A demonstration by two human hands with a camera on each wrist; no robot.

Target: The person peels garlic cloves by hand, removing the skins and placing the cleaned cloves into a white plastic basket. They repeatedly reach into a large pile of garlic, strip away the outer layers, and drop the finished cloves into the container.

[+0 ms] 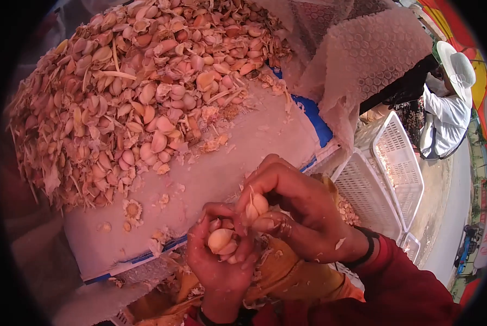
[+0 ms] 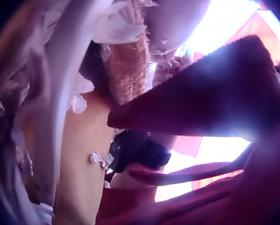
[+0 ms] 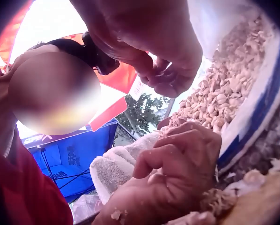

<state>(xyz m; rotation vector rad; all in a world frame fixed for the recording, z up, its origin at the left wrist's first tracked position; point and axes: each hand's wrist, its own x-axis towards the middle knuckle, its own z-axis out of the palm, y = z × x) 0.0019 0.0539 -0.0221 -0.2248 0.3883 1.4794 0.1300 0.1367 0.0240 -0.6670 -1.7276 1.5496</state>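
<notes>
Several garlic cloves lie in my left hand, its fingers curled up around them. Close above those fingertips, my right hand pinches a pale garlic clove between thumb and fingers. In the right wrist view, the right hand is over the left hand, with a gap between them; what the right hand pinches is hidden there. Beyond both hands, a large heap of garlic cloves with loose skins covers much of the pale work surface.
White plastic crates stand at the right, some garlic beside them. Bubble wrap hangs behind the heap. A person in a white hat is at the far right. Yellow-orange cloth lies beneath my hands; garlic skins cling in the left wrist view.
</notes>
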